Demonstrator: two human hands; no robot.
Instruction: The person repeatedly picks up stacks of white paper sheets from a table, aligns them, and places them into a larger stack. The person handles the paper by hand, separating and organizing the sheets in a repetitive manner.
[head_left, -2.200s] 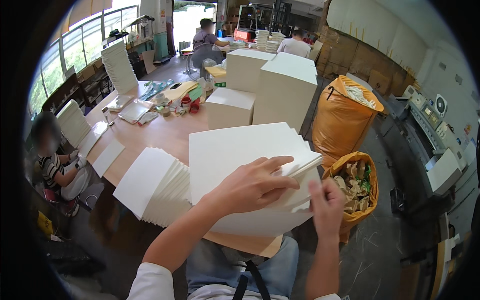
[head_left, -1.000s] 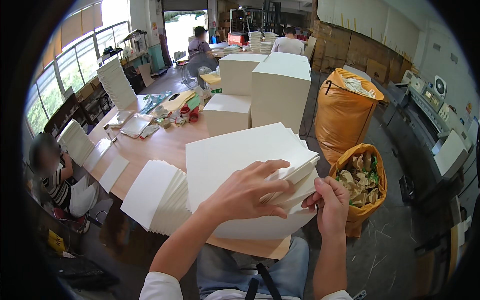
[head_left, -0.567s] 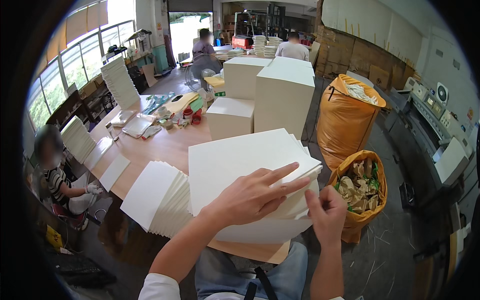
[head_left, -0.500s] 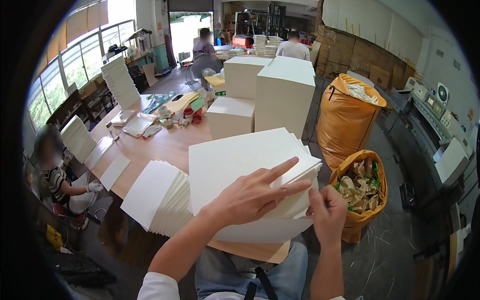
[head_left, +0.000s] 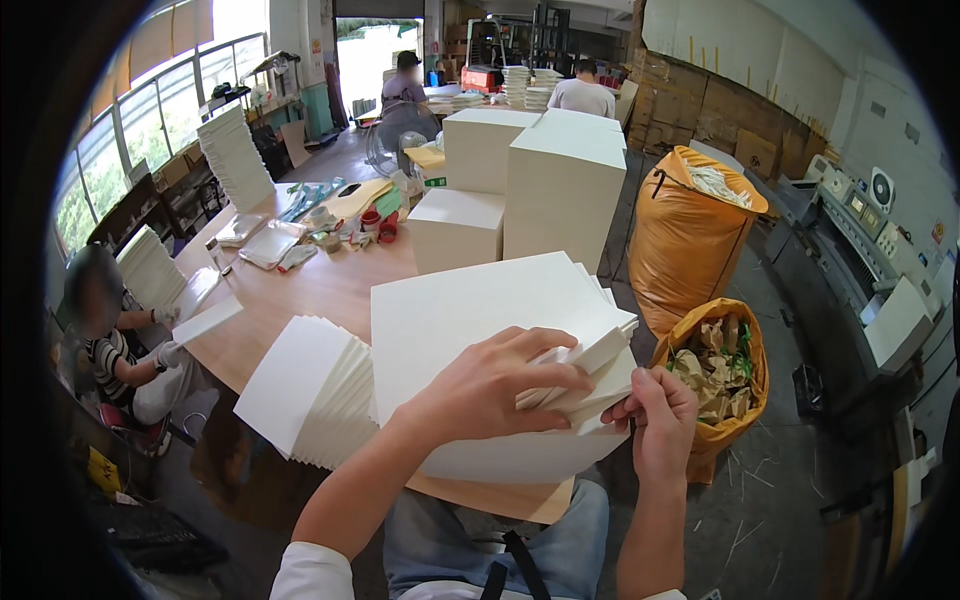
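Note:
A large stack of white paper sheets lies in front of me at the table's near edge, its upper sheets fanned at the right corner. My left hand lies across the stack, fingers curled round the lifted edges of several sheets. At the right corner my right hand is closed, thumb and fingers pinching the edge of the lower sheets. Part of what the right fingertips hold is hidden. A fanned pile of white sheets leans beside the stack on the left.
Tall blocks of white paper stand behind the stack. Tape rolls and bags lie on the wooden table. Two orange sacks stand on the right. At the left, a gloved person handles a white sheet.
My left fingers, spread out before, have curled round the sheet edges and lifted them. My right hand stays at the corner. The person on the left has picked up a white sheet.

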